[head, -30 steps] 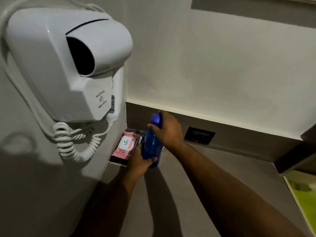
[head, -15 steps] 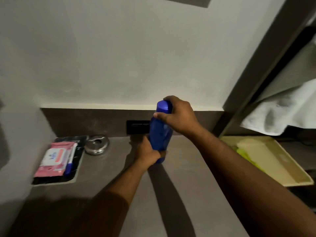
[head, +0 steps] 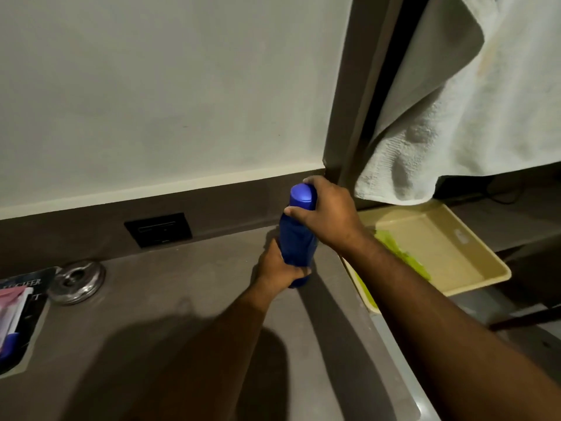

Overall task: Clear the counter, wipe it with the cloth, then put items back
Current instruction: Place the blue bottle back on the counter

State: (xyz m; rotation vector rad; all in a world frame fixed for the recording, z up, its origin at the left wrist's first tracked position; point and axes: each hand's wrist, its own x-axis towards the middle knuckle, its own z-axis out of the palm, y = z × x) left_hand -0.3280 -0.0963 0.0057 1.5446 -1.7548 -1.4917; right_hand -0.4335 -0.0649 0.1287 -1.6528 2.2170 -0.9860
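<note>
A tall blue bottle (head: 296,238) is held upright just above the brown counter (head: 182,314), near its right end. My left hand (head: 277,267) grips the bottle's lower body. My right hand (head: 326,212) wraps around its top, just under the rounded blue cap. At the far left a dark book (head: 30,314) lies on the counter with a pink wipes pack (head: 9,302) and a white-and-blue tube on it. A round metal ashtray (head: 77,282) sits beside the book. A green cloth (head: 400,253) lies in the beige tray (head: 473,278) to the right.
A black wall socket (head: 158,229) is set in the dark backsplash. A white towel (head: 455,117) hangs at the upper right over the tray. The counter's right edge (head: 394,344) runs beneath my right forearm.
Both hands carried the blue bottle to the right along the counter, away from the book and towards the tray. The view swung right; the wall hair dryer left the frame.
</note>
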